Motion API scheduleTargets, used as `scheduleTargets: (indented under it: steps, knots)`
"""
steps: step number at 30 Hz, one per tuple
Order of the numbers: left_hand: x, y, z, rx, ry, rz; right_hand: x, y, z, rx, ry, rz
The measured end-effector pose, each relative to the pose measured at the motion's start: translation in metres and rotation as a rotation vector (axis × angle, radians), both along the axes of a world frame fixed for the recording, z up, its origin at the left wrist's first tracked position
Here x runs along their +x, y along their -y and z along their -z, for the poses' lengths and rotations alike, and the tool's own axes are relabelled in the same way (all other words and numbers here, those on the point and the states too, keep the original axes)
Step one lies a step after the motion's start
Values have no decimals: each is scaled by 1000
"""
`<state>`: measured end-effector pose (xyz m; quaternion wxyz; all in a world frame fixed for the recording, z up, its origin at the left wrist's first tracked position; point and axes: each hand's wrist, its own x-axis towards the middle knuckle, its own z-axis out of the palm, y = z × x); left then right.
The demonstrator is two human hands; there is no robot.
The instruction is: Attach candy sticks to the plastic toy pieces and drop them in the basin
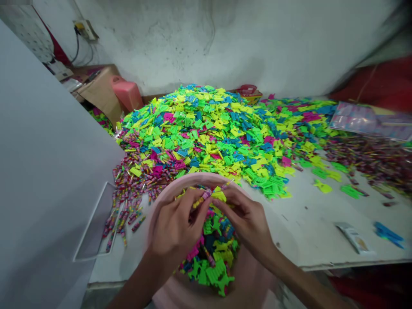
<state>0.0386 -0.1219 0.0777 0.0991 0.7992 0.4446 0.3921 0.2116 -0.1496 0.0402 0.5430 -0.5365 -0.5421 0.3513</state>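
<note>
My left hand (175,227) and my right hand (246,219) meet over a pink basin (257,283) at the bottom centre. Together they pinch a small yellow plastic piece (219,195) and a thin striped wrapped stick (203,198); both hands are closed on them. Inside the basin lie several green, yellow, pink and blue plastic pieces (214,262) with sticks among them. Beyond the basin rises a big heap of the same bright plastic pieces (212,128) on a white table (309,231).
Striped sticks (128,197) are strewn at the heap's left foot and others (373,159) at the right. A cardboard box (99,90) and pink container (127,92) stand at back left. A grey panel (41,171) borders the left. A small packet (355,238) lies near the table's front edge.
</note>
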Motion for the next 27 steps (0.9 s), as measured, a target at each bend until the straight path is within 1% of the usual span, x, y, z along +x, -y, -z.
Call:
scheduleTargets:
  steps: [5, 8, 10, 12, 14, 16, 19, 22, 27]
  knots:
    - [-4, 2, 0, 4, -63, 69, 2, 5, 4, 80, 161, 45]
    - [-5, 3, -2, 0, -125, 81, 4, 7, 3, 159, 270, 23]
    - [-4, 4, -3, -11, -187, 105, 6, 8, 1, 239, 370, -14]
    - [-5, 5, -5, -60, -224, 129, 10, 7, 0, 315, 478, -79]
    - [-6, 4, -7, -125, -218, 116, 15, 5, -1, 377, 573, -156]
    - [-8, 0, -8, -172, -190, 103, 21, 2, -2, 449, 637, -198]
    - [-13, -9, -10, -241, -189, 165, 24, -2, -3, 529, 678, -217]
    - [-16, -14, -11, -283, -194, 248, 22, -5, -3, 535, 679, -247]
    - [-15, -7, -9, -186, -267, 198, 22, -8, -7, 550, 703, -218]
